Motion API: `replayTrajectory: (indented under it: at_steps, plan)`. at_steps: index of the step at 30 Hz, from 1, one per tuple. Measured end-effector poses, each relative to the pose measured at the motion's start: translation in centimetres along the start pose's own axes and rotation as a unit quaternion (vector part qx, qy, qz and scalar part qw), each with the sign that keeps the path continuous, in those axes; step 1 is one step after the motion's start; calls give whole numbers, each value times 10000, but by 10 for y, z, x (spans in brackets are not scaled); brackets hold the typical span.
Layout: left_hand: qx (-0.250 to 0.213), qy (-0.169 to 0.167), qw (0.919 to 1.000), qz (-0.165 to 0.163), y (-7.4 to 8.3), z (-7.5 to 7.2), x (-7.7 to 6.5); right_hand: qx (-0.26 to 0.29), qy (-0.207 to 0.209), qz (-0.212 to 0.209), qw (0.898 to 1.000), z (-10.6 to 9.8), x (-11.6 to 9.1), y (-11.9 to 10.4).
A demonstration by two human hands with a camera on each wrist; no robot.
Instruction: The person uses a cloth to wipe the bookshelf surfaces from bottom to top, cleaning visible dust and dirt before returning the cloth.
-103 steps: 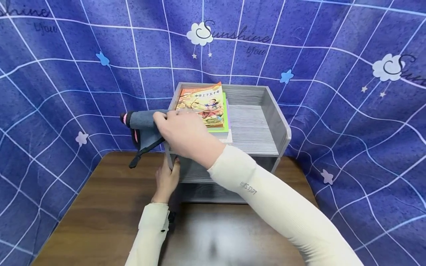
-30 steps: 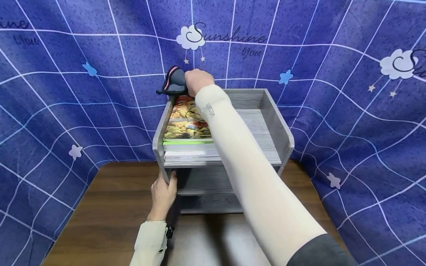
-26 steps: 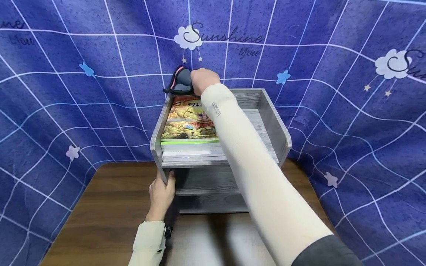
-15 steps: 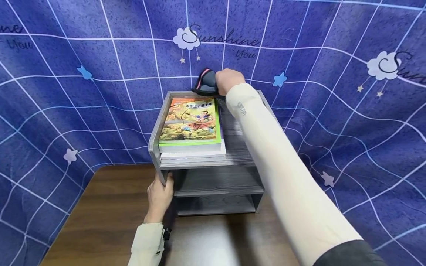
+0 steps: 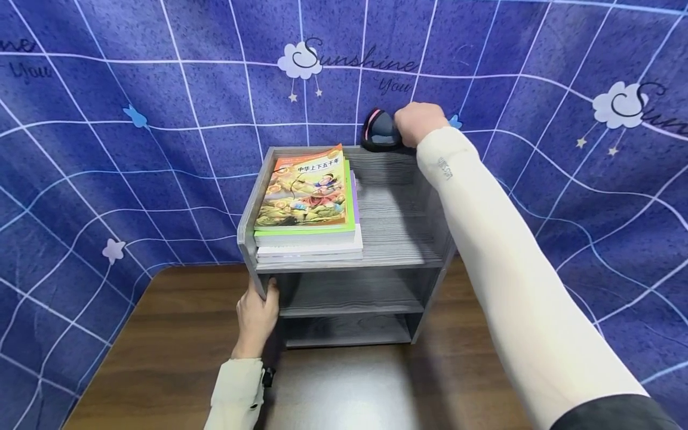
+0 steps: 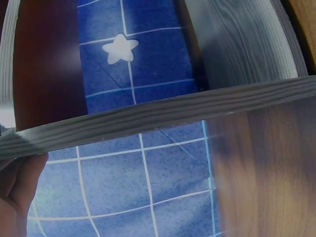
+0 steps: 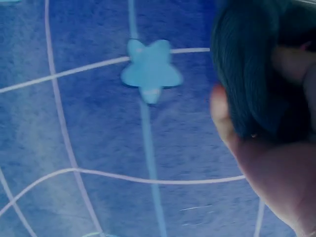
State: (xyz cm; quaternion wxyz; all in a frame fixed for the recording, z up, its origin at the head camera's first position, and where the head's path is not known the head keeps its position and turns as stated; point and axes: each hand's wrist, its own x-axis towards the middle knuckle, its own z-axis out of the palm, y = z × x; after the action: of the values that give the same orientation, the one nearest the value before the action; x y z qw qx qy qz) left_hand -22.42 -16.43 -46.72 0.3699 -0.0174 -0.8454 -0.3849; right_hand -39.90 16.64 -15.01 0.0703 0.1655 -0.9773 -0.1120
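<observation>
In the head view my right hand (image 5: 421, 123) grips a folded grey-blue cloth (image 5: 383, 131) with black edging and a pink stripe. It holds the cloth at the back rim of a grey wood-grain shelf unit (image 5: 400, 230), toward the right corner. The right wrist view has the dark, bunched cloth (image 7: 244, 69) between thumb and fingers. Low on the left, my left hand (image 5: 258, 313) holds the unit's left side panel, thumb on the inner side. From the left wrist, part of that hand (image 6: 22, 192) shows at a grey board edge (image 6: 148, 111).
A stack of books (image 5: 303, 197), an illustrated orange-yellow cover uppermost, lies on the left of the top shelf. Two lower compartments (image 5: 349, 292) open toward me. The unit stands on a brown wooden table (image 5: 177, 334). Behind hangs a blue curtain (image 5: 188, 149) with white grid lines.
My right hand has carried the cloth from the unit's left front to the back rim, then rightward along it. The books have come back into full view. My left hand keeps its hold.
</observation>
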Motion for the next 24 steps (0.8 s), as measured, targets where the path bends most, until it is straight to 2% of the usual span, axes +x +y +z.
replayTrajectory:
  at_steps: [4,9,16,24]
  plan:
    - [-54,102,9999,-10,1,6,1,72,274,-193,9994,8,-7,22]
    - [-60,198,9998,-76,2,8,1,647,138,-385,9971,25,-15,39]
    - [-1,90,9998,-198,-1,5,0,910,348,-883,9913,37,-29,42]
    - [-60,95,9998,-163,3,7,0,1093,658,-1137,9853,42,-58,45]
